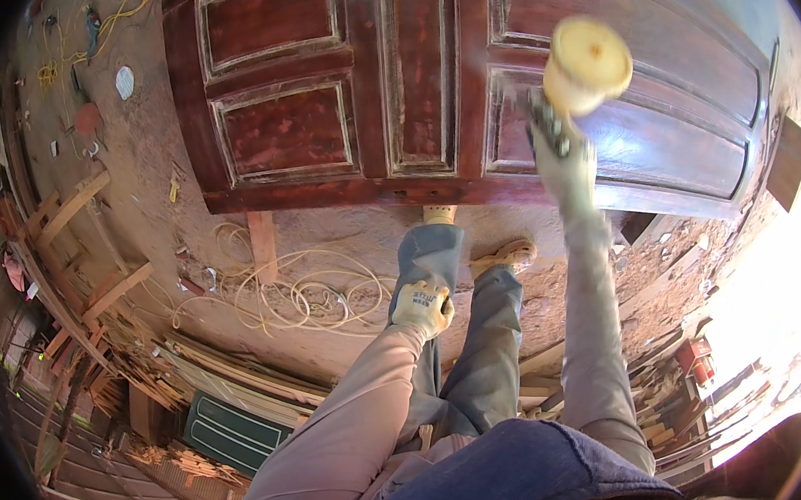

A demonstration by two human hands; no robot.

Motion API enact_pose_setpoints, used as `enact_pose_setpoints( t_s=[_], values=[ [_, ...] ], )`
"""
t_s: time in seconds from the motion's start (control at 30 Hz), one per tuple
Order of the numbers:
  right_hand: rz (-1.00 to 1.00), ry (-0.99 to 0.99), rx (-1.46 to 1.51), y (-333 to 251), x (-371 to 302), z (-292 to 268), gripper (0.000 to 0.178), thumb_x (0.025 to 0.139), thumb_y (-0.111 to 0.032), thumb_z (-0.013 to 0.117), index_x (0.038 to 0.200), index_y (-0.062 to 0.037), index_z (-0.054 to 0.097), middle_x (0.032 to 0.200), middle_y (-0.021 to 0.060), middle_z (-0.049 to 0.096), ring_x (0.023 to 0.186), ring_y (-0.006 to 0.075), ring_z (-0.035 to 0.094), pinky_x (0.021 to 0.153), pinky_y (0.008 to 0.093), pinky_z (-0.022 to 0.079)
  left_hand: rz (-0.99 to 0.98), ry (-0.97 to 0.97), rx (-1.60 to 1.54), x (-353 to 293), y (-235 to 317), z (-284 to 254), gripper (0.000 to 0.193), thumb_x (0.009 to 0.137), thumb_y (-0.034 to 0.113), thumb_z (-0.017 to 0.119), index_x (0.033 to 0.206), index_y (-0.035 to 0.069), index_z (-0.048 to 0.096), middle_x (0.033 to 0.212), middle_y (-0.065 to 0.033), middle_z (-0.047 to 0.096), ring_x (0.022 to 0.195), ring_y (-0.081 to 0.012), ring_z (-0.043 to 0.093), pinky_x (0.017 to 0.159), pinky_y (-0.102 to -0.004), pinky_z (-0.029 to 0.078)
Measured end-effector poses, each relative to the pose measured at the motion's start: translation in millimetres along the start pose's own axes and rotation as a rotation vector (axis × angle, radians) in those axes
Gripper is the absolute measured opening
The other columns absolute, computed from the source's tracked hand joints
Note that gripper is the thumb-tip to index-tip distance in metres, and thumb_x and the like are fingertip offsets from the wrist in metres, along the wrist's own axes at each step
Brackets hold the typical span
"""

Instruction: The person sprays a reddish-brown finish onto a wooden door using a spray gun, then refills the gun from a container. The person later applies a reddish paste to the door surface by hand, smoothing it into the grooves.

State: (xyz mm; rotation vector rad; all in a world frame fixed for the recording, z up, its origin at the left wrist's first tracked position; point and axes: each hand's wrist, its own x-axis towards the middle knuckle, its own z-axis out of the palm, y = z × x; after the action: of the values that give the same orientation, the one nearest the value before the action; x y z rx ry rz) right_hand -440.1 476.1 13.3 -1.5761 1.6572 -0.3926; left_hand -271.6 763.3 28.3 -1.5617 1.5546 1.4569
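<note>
A large dark red-brown panelled wooden door [418,67] lies in front of me, its panel edges pale and its right part glossy. Over its right half, my gloved right hand [564,155] is closed on what looks like a spray gun [546,118], smeared by motion. A round cream cup [588,57] sits on top of the gun. My left hand [425,307], in a pale work glove with print on its back, rests curled at my left knee. Its fingers are bent in, and whatever they may hold is hidden.
A thin pale hose [314,300] lies coiled on the dirt floor left of my feet. Wooden trestle pieces [83,216] stand at the left. Behind me are stacked timber strips [241,383] and a dark green panel [231,431]. A red box [696,359] sits at the lower right.
</note>
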Motion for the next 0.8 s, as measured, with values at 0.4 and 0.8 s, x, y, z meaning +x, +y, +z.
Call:
enact_pose_setpoints(
  t_s=[0.4,0.8],
  values=[
    [0.000,0.433,0.181,-19.5,112.9,26.0,0.028,0.088,-0.018,0.068,0.112,-0.0034,0.069,0.094,0.0156,0.073,0.089,0.0301,0.071,0.080,0.0395,0.053,0.016,-0.045,0.020,2.7,-4.1,-10.9,0.031,0.093,0.036,0.050,0.104,0.014,0.069,0.103,-0.0112,0.072,0.102,-0.0298,0.067,0.087,-0.0435,0.050],
    [0.104,0.761,0.185,11.4,188.4,44.5,0.028,0.087,-0.023,0.070,0.107,-0.0035,0.072,0.097,0.0141,0.074,0.089,0.0274,0.072,0.079,0.0390,0.054,0.001,0.050,-0.027,-2.4,-7.2,-14.9,0.028,0.091,0.036,0.051,0.097,0.015,0.070,0.098,-0.0113,0.073,0.095,-0.0306,0.068,0.085,-0.0454,0.050]
  ],
)
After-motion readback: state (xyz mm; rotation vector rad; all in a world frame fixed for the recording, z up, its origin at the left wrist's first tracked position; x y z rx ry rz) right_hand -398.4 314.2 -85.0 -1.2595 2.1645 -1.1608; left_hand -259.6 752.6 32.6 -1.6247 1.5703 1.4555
